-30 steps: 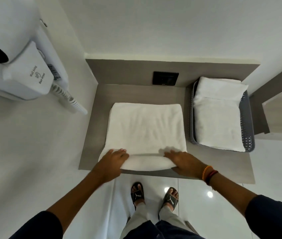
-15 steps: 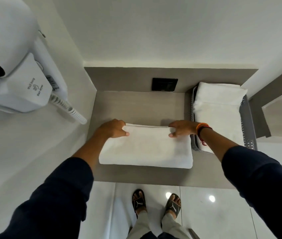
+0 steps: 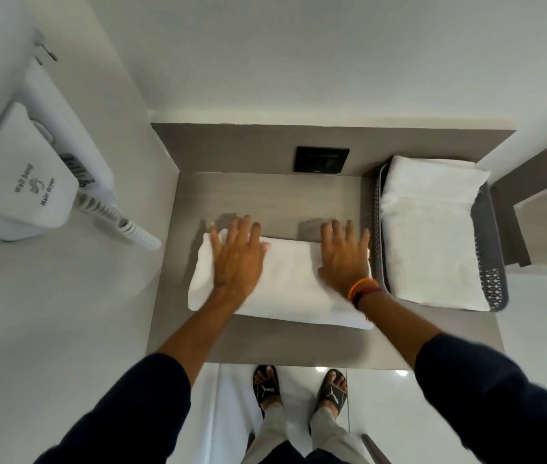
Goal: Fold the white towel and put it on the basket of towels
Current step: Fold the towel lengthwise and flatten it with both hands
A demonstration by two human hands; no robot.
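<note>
A grey basket (image 3: 489, 249) is sitting at the right end of the table (image 3: 265, 199), its perforated wall touching or almost touching the right end of the towel (image 3: 292, 283); it is holding a stack of folded white towels (image 3: 429, 236), which is rising above the rim and overhanging it at the far end and the near end.

The towel is lying folded into a long band across the middle of the table, its near edge well back from the table's near edge; the left hand (image 3: 237, 259) is lying flat and open on its left part, fingers spread and reaching past the far fold, gripping nothing; the right hand (image 3: 345, 256) is lying flat and open on its right part, fingers spread just beside the basket, gripping nothing; bracelets (image 3: 364, 289) are circling the right wrist; dark sleeves (image 3: 486, 396) are covering both forearms.

The table is a grey-brown slab fitting into a corner between white walls, with a raised back panel carrying a black socket (image 3: 321, 159); a white wall hair dryer (image 3: 21, 182) with a coiled cord (image 3: 121, 222) is hanging on the left wall; below the near edge, feet in black sandals (image 3: 300, 388) are standing on glossy white floor tiles (image 3: 533, 316).
</note>
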